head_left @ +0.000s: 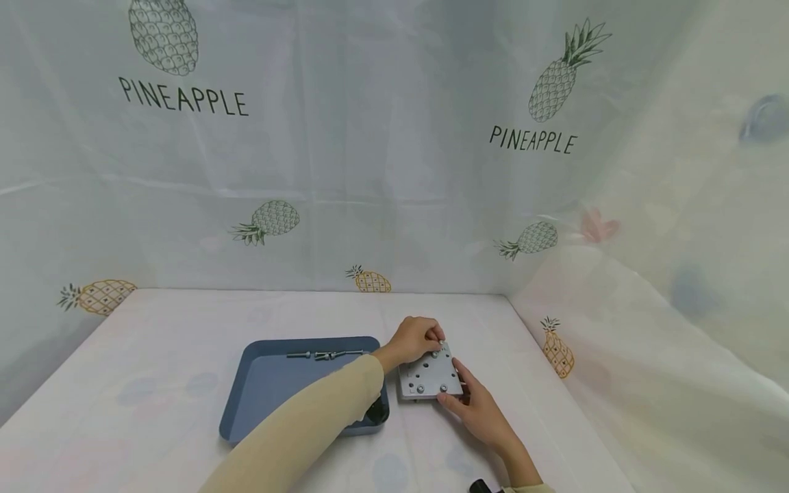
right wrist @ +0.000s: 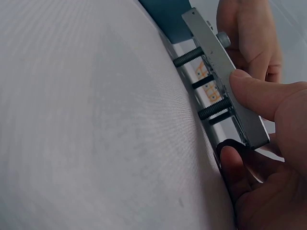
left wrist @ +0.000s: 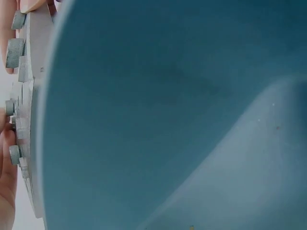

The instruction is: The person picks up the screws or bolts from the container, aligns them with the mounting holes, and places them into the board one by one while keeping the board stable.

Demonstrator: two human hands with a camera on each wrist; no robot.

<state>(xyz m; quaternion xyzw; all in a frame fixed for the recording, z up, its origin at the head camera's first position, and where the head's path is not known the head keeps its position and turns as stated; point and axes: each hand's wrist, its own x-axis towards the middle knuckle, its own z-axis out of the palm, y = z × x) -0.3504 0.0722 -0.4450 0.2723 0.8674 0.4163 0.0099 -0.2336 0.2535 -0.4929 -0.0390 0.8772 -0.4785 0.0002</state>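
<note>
A silver metal plate (head_left: 433,373) with several holes lies beside the tray, with socket-head bolts standing in it. My left hand (head_left: 414,340) reaches over its far end, thumb and fingers pinching a bolt at the far corner. In the left wrist view, knurled bolt heads (left wrist: 15,52) show along the plate's face. My right hand (head_left: 483,411) grips the plate's near right edge, thumb on top and fingers on the side and below. From the right wrist, dark threaded bolt shanks (right wrist: 214,109) stick out of the plate's underside, holding it above the table.
A blue tray (head_left: 271,383) stands left of the plate, with several loose bolts (head_left: 323,355) near its far side. My left forearm crosses over the tray. White cloth covers the table (head_left: 172,383), and a pineapple-print curtain (head_left: 394,150) hangs behind and at the right.
</note>
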